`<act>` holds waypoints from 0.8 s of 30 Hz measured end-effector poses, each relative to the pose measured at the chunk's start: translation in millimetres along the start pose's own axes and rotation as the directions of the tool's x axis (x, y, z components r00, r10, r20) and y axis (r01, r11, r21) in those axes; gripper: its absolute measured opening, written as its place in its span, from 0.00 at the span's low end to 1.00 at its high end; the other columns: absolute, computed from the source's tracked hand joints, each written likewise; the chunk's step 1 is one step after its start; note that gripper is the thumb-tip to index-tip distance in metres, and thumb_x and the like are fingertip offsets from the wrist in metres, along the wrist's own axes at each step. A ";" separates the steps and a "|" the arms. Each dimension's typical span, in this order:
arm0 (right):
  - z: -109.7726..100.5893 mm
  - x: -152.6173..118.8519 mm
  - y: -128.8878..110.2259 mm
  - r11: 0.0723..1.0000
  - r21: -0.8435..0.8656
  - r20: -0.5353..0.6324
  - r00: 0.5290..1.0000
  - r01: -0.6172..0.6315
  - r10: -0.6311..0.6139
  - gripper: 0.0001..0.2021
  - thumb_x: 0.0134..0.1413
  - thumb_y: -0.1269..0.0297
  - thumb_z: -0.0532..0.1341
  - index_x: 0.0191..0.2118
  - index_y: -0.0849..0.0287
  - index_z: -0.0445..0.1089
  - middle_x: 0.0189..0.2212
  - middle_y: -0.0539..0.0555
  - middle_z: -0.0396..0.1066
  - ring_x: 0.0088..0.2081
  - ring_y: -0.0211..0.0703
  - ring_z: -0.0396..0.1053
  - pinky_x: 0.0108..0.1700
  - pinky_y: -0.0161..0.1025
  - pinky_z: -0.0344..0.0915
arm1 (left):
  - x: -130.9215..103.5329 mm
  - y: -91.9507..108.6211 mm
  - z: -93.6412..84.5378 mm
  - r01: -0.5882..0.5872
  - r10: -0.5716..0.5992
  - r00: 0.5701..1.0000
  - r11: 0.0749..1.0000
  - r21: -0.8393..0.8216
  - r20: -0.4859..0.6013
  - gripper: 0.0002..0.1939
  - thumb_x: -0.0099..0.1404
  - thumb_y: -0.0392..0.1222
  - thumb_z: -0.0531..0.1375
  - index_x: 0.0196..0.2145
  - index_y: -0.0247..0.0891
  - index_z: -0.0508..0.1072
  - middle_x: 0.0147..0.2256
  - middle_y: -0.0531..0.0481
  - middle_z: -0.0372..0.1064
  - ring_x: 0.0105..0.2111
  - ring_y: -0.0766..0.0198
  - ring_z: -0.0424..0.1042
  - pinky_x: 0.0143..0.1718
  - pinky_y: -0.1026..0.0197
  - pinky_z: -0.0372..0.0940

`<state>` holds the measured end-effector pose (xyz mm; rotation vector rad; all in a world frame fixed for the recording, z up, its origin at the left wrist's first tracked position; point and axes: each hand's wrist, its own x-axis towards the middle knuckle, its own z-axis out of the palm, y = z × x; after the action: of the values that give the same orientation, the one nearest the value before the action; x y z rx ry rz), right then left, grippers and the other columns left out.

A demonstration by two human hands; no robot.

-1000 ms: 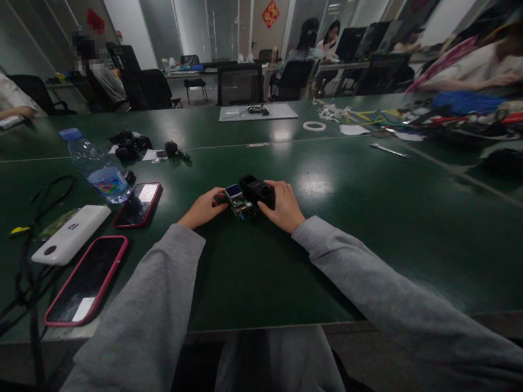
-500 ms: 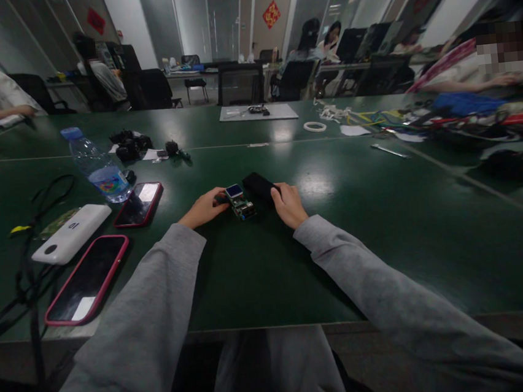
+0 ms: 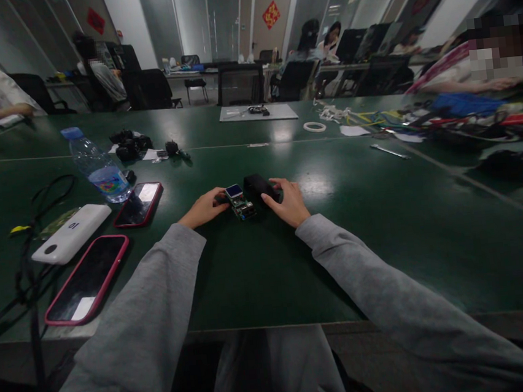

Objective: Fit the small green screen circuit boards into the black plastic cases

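A small green circuit board (image 3: 243, 208) with a little screen at its far end sits at the middle of the green table (image 3: 259, 270). My left hand (image 3: 206, 206) grips its left edge between thumb and fingers. Just to the right of the board is a black box-shaped case (image 3: 257, 186). My right hand (image 3: 290, 200) is closed around the case's near right end, thumb on the near side and fingers on the far side. The case and the board lie close together; whether they touch I cannot tell.
On the left are a water bottle (image 3: 104, 174), two phones (image 3: 88, 277) in red cases, a white power bank (image 3: 71, 234) and black straps. Tangled cables (image 3: 374, 117), a wrench (image 3: 390, 151) and a white ring (image 3: 315, 127) lie to the right. Other people sit around the room.
My right hand has shifted its grip on the black case, its thumb moving left along the near side and its fingers spreading. The case has turned slightly. My left hand and the board stay put.
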<state>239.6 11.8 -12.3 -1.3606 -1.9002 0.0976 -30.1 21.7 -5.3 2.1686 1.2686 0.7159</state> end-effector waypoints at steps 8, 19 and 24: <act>-4.5 6.2 9.2 0.997 0.065 -0.012 0.998 -0.053 0.054 0.22 0.57 0.49 0.54 0.50 0.60 0.64 0.34 0.57 0.69 0.40 0.50 0.66 0.44 0.48 0.63 | 1.2 -1.7 0.3 0.003 -0.003 1.000 1.000 0.003 0.004 0.23 0.60 0.44 0.59 0.53 0.39 0.63 0.48 0.43 0.67 0.40 0.62 0.69 0.40 0.57 0.63; 0.4 5.5 26.3 0.998 0.012 -0.034 0.998 -0.062 0.062 0.28 0.58 0.42 0.49 0.50 0.62 0.64 0.41 0.62 0.68 0.45 0.53 0.65 0.49 0.53 0.61 | -0.1 -0.9 -0.3 0.001 -0.001 1.000 1.000 -0.008 0.003 0.24 0.60 0.44 0.59 0.53 0.39 0.62 0.48 0.44 0.67 0.35 0.64 0.68 0.38 0.58 0.63; 0.3 2.0 27.1 0.998 -0.049 0.071 0.997 0.028 -0.025 0.34 0.50 0.46 0.59 0.57 0.64 0.57 0.46 0.65 0.66 0.46 0.56 0.65 0.47 0.54 0.64 | -1.5 -1.1 0.2 0.007 -0.007 1.000 1.000 -0.003 -0.007 0.24 0.60 0.44 0.59 0.53 0.39 0.62 0.48 0.44 0.67 0.34 0.64 0.68 0.38 0.57 0.64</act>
<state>260.1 25.0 -24.3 -1.3810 -1.9909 0.0867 -31.2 20.8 -6.4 2.1605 1.2770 0.7229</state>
